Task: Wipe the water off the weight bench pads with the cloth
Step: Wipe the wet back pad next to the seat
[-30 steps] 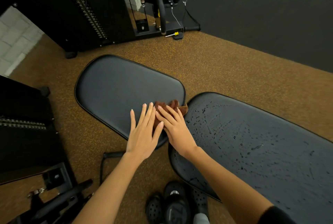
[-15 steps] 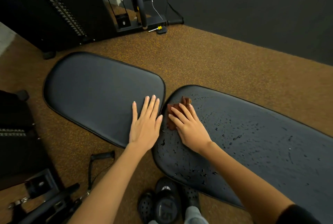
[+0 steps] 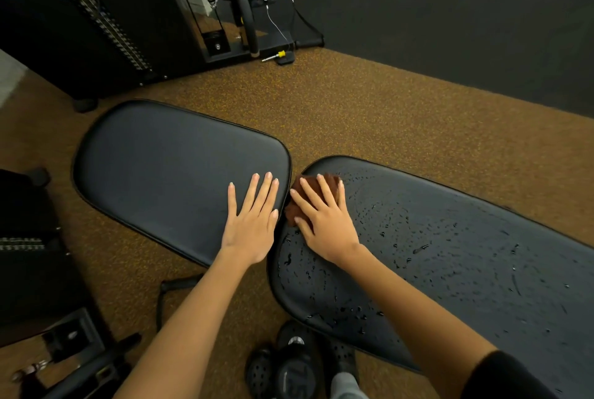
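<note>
Hands first: right hand [image 3: 324, 218] is flat, fingers straight, pressing a brown cloth [image 3: 297, 205] onto the near-left corner of the long back pad [image 3: 450, 254], right by the gap between the two pads. Left hand [image 3: 252, 222] is spread flat too, holding nothing, just resting on the seat pad [image 3: 160, 170] on the other side of that gap. Seat pad looks dry to me. Back pad is covered in water droplets [image 3: 401, 238], and its long axis runs away from the cloth toward the right, so pretty much all the wet stuff lies right of the right hand. That hand is way nearer, so I'd guess it sweeps rightward along the pad. Crocs-type shoes [image 3: 289, 363] show below the pad's near end.
</note>
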Demonstrator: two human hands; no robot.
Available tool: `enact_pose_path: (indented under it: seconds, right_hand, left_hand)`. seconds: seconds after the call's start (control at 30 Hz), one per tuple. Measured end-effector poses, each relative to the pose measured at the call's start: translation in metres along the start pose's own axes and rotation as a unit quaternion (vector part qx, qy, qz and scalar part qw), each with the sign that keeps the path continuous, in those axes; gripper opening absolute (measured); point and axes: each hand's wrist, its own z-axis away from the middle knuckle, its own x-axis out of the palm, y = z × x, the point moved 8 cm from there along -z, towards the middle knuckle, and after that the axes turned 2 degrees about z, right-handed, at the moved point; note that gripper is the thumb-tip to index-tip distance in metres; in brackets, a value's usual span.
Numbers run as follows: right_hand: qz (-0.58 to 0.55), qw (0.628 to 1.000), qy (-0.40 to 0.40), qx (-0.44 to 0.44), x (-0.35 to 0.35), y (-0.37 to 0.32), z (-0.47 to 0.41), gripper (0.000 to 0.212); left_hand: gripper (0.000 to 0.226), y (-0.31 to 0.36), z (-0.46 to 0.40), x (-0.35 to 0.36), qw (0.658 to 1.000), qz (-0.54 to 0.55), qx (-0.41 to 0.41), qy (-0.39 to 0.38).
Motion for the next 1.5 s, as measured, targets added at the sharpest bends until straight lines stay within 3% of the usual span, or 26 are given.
enact_pose_path:
  seconds: [0.13,0.27,0.43,0.67,0.83,1.0,1.13,1.33,1.5]
  right_hand:
    - [0.056,0.995,0.002,-0.082,-0.004,0.003,0.011,0.054]
    - [0.115,0.989,-0.006,-0.090,-0.012,0.017,0.027,0.056]
    - [0.115,0.993,0.004,0.006,-0.021,0.051,0.026,0.055]
    - [-0.039,0.992,0.027,0.119,-0.018,0.047,-0.019,0.055]
    - [-0.038,0.999,0.022,0.023,-0.012,0.033,-0.007,0.057]
    - [0.042,0.996,-0.019,-0.081,-0.013,0.057,0.019,0.058]
    - [0.050,0.999,-0.002,-0.016,-0.021,0.080,0.016,0.058]
    - [-0.033,0.987,0.044,0.152,-0.020,0.069,-0.033,0.054]
    - [-0.036,0.997,0.014,0.067,-0.016,0.042,-0.045,0.054]
  left_hand:
    - [0.059,-0.002,-0.001,-0.002,1.000,0.005,-0.006,-0.016]
    - [0.058,-0.002,0.000,-0.001,0.999,0.005,-0.010,-0.045]
    - [0.058,0.000,-0.002,-0.003,0.998,0.008,-0.006,-0.063]
    - [0.058,0.003,0.000,-0.005,0.999,0.001,-0.006,-0.037]
    - [0.056,0.001,0.002,-0.001,1.000,0.003,0.000,0.027]
    - [0.059,0.000,0.001,0.004,0.999,-0.001,0.015,0.034]
    - [0.058,0.000,0.001,0.006,0.999,0.014,0.020,0.032]
    - [0.061,-0.001,0.000,0.008,0.999,0.037,0.011,0.026]
    - [0.062,-0.002,-0.002,0.009,1.000,0.029,0.010,0.005]
